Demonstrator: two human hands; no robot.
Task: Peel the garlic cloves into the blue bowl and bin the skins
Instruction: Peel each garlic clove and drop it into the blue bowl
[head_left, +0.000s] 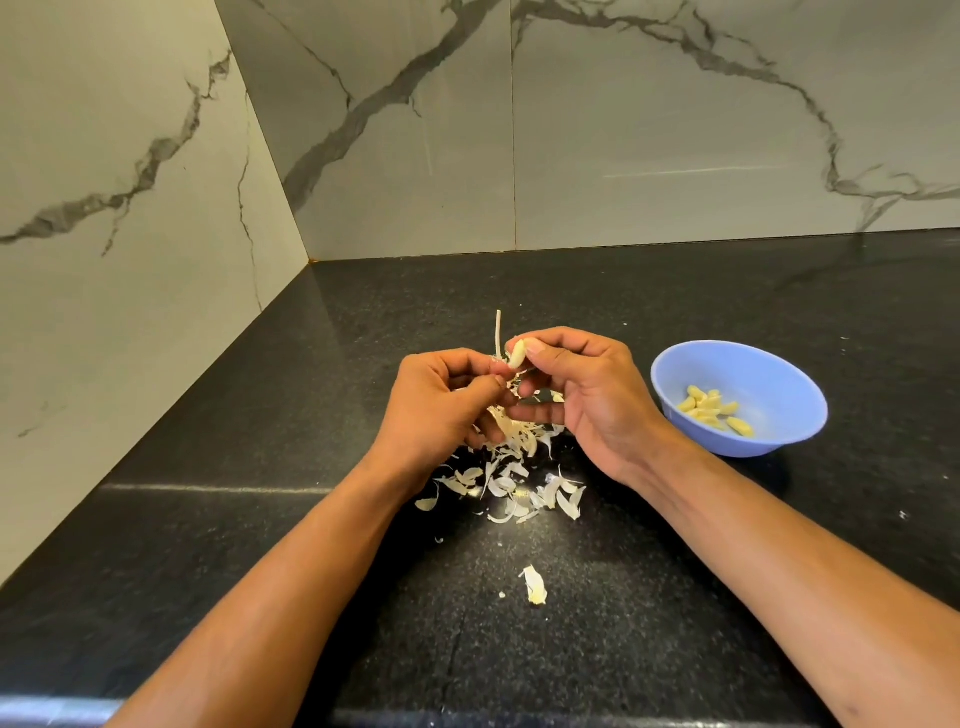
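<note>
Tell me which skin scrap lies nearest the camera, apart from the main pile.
The lone garlic skin scrap on the black counter, between the forearms. The other skins lie heaped farther away, under the hands.

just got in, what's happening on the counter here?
A person is peeling garlic over a black counter. The right hand pinches a garlic clove at its fingertips, while the left hand holds the rest of the bulb, its stalk sticking up and papery skin hanging below. Several peeled cloves already lie in the blue bowl to the right. Loose skins are scattered on the counter beneath the hands, not yet binned. No bin is in view.
</note>
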